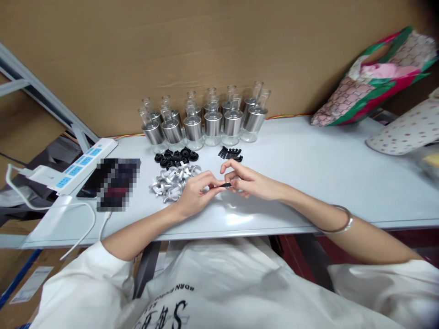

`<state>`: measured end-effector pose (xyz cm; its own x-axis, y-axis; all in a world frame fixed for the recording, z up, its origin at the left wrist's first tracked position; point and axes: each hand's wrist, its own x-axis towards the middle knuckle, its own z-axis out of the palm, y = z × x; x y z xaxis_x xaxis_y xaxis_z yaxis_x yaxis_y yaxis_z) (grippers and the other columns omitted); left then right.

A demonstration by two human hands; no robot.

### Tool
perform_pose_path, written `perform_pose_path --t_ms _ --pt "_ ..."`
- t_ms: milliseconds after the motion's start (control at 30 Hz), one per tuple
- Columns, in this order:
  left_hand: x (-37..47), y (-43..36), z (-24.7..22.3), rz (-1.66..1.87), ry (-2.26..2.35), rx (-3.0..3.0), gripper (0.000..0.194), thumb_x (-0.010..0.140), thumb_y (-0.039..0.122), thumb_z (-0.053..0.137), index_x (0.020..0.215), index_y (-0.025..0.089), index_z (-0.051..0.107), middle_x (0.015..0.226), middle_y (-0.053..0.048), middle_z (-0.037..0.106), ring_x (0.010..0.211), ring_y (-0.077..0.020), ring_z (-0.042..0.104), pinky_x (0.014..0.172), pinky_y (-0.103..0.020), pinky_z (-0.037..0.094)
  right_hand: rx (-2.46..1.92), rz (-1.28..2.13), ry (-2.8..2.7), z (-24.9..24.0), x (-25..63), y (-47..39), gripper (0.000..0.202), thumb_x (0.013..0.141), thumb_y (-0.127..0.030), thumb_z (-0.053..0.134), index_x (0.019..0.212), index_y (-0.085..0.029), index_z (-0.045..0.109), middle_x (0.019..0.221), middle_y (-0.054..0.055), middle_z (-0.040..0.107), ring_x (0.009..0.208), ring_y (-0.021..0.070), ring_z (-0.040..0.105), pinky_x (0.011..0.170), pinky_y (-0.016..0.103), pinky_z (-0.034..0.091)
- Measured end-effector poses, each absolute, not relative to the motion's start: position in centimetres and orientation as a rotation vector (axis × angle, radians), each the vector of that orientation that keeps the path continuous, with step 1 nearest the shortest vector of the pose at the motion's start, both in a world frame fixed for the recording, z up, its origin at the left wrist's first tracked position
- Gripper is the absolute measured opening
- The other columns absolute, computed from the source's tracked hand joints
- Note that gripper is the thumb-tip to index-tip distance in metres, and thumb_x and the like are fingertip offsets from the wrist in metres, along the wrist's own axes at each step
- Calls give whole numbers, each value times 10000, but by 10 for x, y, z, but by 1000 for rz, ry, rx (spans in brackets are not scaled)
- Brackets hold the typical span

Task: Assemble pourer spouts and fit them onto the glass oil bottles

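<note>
Between my two hands is a small black part [225, 185], too small to identify fully. My left hand [199, 192] pinches its left end with thumb and fingers. The fingers of my right hand [252, 180] close on its other end, index finger curled above. Left of my hands lies a heap of silvery metal pieces [171, 183]. Behind it are several round black caps [176, 156]. Short black plug-like pieces [230, 152] lie in a small group just beyond my right hand. Glass bottles with metal sleeves [212, 122] stand in two rows at the back.
On the left, a white power strip [85, 164] with a charger [46, 176] and cable sits beside a blurred-out phone [118, 185]. A patterned bag [370, 91] and a dotted white object [408, 128] stand at the right. A cardboard wall [219, 45] backs the table [308, 160].
</note>
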<state>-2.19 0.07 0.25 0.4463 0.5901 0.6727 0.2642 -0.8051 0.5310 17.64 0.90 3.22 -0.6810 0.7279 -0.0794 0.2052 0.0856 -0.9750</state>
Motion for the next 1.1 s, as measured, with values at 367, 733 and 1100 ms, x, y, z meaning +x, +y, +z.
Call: perform_pose_path --t_ms 367,733,1100 --pt "-22 4 1 1329 759 2353 88 831 236 645 836 148 648 695 2 600 620 -88 550 559 -201 423 -837 1556 -1961 30 179 13 200 828 -192 459 997 -235 361 652 -75 425 535 74 354 453 151 328" --pt "-22 2 2 1309 807 2337 96 821 244 657 826 148 656 700 -5 623 629 -93 561 563 -199 427 -753 1498 -1970 26 179 12 195 852 -179 448 1016 -229 355 642 -89 381 515 68 296 459 160 281" --pt "-21 1 2 1258 821 2269 126 828 262 644 771 149 647 654 -2 638 580 -93 570 535 -192 429 -805 1492 -1985 28 177 10 204 897 -304 456 1060 -219 367 653 -78 412 528 72 326 465 167 307"
